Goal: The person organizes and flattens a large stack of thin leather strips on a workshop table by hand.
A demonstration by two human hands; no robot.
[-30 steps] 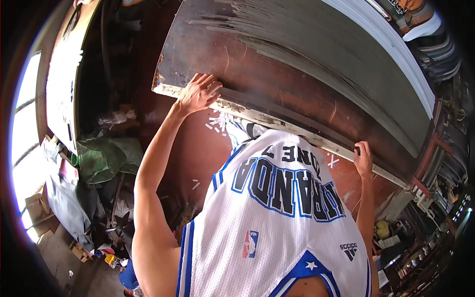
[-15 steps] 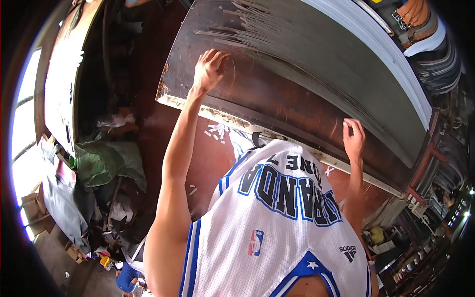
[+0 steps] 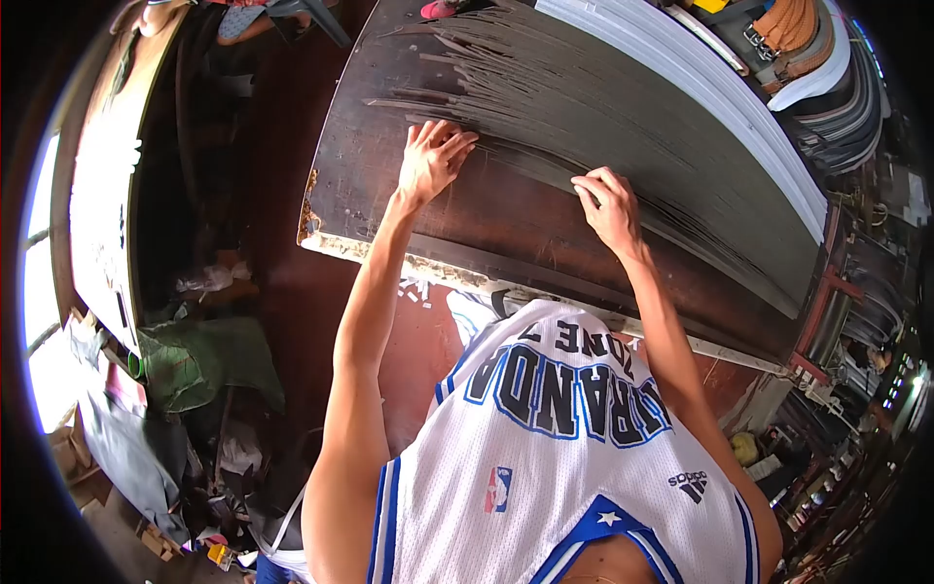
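Many thin dark strips [image 3: 603, 127] lie side by side along the dark tabletop [image 3: 525, 219], their ends fanned out at the left. My left hand [image 3: 436, 161] is at the near edge of the strips, its fingers bent and pressed together near a strip's end. To its right, my right hand [image 3: 609, 206] is over the near strips with thumb and fingertips pinched together. Whatever either hand holds is too small to make out.
White strips [image 3: 700, 88] line the table's far side. Coiled belts [image 3: 783, 29] and dark bands are at the upper right. Green sacking [image 3: 209, 360] lies at the left. Part of another person [image 3: 243, 21] shows at the top. White scraps lie below the table's edge.
My right hand has moved left and forward onto the strips, and its fingers have closed. My left hand has shifted slightly right. The view has tilted a little.
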